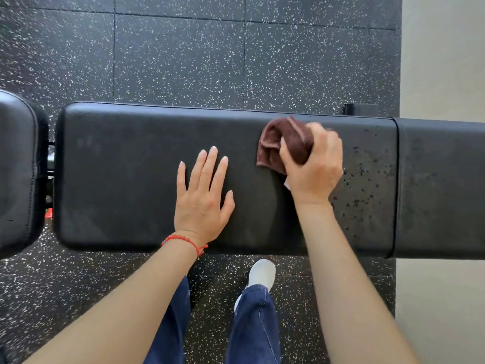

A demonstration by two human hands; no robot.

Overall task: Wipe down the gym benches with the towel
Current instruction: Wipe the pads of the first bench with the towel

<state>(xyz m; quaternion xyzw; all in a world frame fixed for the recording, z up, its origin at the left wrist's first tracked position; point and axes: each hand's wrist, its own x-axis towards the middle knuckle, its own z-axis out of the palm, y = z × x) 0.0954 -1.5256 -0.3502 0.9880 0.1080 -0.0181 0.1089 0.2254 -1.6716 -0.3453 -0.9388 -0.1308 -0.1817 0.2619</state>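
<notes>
A black padded gym bench [126,174] runs left to right across the view. My right hand [315,166] is closed around a bunched brown towel [278,143] and presses it on the pad near the far edge, right of centre. Dark droplets [359,185] speckle the pad just right of that hand. My left hand [203,198] lies flat on the pad's middle, palm down, fingers spread, holding nothing. A red string bracelet [183,241] circles its wrist.
A second black pad [18,174] sits at the left, past a gap with metal frame parts. Another pad section [441,187] continues at the right. Speckled black rubber floor [183,61] surrounds the bench. A pale wall [446,48] stands at the right. My legs and white shoe [262,274] are below the bench's near edge.
</notes>
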